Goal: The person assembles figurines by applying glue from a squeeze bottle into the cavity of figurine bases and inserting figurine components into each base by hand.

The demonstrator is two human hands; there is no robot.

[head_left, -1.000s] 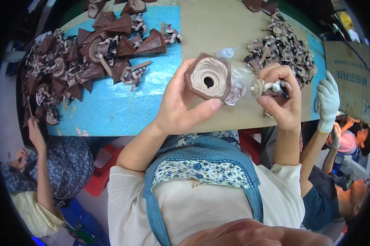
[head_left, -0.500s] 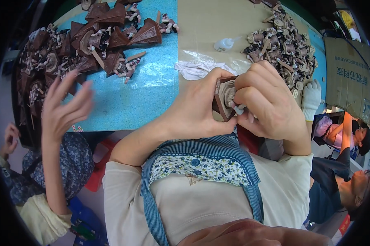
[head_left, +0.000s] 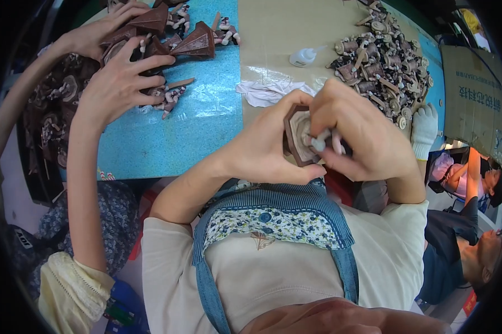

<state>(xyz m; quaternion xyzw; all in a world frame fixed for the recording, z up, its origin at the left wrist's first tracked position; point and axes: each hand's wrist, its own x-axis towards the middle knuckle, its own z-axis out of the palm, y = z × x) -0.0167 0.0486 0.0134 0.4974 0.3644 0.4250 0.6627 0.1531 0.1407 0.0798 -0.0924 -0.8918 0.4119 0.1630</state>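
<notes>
A dark brown, many-sided base with a beige inside is gripped by my left hand, its fingers and thumb curved around the sides. My right hand is closed, thumb and fingers pinching a small pale figurine against the opening of that base. Most of the figurine is hidden by my fingers, and it is partly blurred. Both hands are in front of my apron, just over the table's near edge. A crumpled white cloth lies on the table beyond my left hand.
At the left, a co-worker's hands reach into a heap of brown tapered pieces and figurines. Many small figurines are piled at the right, near a white dropper bottle. A gloved hand rests by a cardboard box.
The base in my left hand has turned so its opening faces up more, and my right fingers have shifted on the figurine. The co-worker's hands have reached into the left heap.
</notes>
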